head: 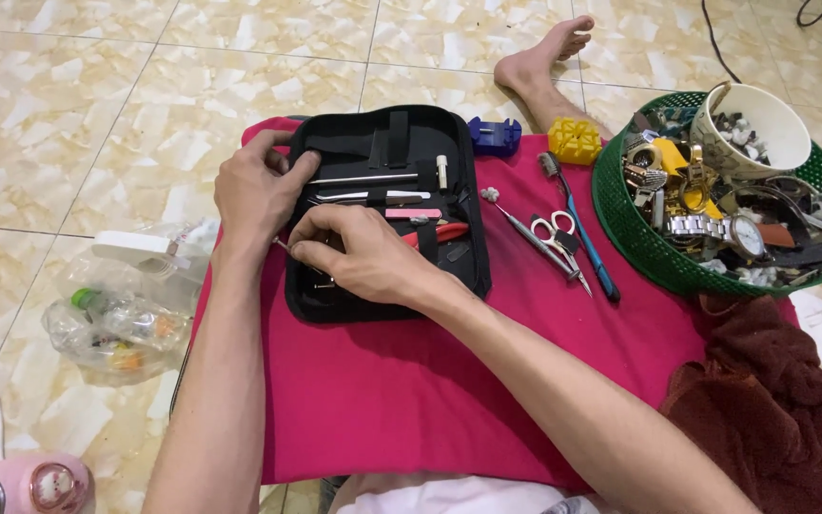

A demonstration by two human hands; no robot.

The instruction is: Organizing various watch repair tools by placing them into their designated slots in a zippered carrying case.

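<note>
left hand gripping edge of open black tool case, right hand pinching thin metal tool inside, pink cloth underneath, green basket of watches nearby

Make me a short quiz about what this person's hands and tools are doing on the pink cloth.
1. True or false: the black tool case lies open on the pink cloth.
2. What holds the watches? A) green basket B) wooden box C) glass jar
3. Which hand pinches a thin metal tool over the case?

Key:
1. True.
2. A, the green basket, which also holds a white cup.
3. The right hand; the left hand rests on the case's left edge. Scissors lie untouched beside it.
</note>
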